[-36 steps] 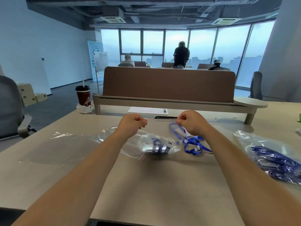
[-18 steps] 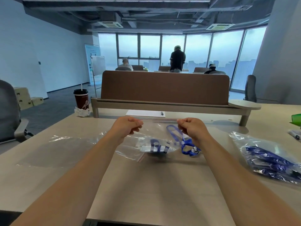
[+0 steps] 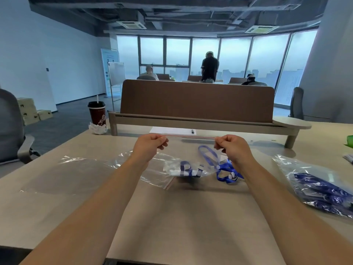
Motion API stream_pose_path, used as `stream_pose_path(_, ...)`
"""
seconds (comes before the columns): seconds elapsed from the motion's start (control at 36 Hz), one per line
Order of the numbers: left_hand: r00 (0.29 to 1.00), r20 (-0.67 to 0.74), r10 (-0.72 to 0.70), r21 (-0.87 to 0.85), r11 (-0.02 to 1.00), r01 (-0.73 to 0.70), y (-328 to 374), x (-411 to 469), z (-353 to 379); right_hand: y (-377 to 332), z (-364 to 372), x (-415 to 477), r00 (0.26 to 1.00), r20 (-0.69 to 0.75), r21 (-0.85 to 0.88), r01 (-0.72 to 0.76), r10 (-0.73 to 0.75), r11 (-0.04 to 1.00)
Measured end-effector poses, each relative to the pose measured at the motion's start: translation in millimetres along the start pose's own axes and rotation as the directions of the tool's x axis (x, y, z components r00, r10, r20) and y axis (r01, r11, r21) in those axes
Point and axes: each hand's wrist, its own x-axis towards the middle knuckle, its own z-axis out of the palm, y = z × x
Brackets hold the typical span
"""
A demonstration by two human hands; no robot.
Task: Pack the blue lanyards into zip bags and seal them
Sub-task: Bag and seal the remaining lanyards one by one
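Note:
I hold a clear zip bag up above the desk by its red-lined top strip. My left hand pinches the strip's left end and my right hand pinches its right end. A folded blue lanyard with white parts lies in the bottom of the bag. Another blue lanyard lies loose on the desk behind the bag, under my right hand.
Empty clear zip bags lie flat at the left. A plastic bag of blue lanyards lies at the right. A paper cup, a brown desk divider, a sheet of paper with a pen and a chair stand further off.
Both hands have lifted the bag's top strip a little higher and pulled it taut. The camera view has tilted up slightly.

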Motion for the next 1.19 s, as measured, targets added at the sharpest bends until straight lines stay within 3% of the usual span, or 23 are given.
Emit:
stream_pose_path(0.11, 0.996, -0.018, 0.086, 0.165, 0.983, -0.082, 9, -1, 5, 0, -6, 4, 0.994, -0.066, -0.138, 0.076, -0.086, 0.987)
stream_pose_path(0.22, 0.985, -0.028, 0.169, 0.216, 0.963, -0.159, 22, 1, 14, -5, -13, 7, 0.991, -0.095, -0.195, 0.079, -0.099, 0.978)
stream_pose_path(0.36, 0.987, 0.005, 0.163, 0.047, 0.986, -0.163, 46, 6, 30, -24, -28, 4, 0.99, -0.117, -0.049, 0.08, -0.085, 0.996)
stream_pose_path(0.58, 0.952, 0.022, 0.306, -0.125, 0.945, -0.301, 87, 12, 67, -51, -81, 8, 0.959, -0.28, 0.19, 0.102, -0.045, 0.976)
stream_pose_path(0.94, 0.928, 0.228, 0.293, -0.32, 0.923, -0.213, 152, -7, 184, -51, -215, -5, 0.857, -0.515, 0.165, 0.13, -0.027, 0.978)
stream_pose_path(1.19, 0.89, 0.344, 0.3, -0.33, 0.926, -0.185, 168, -13, 292, -14, -302, 6, 0.725, -0.688, 0.02, -0.014, 0.024, 1.0)
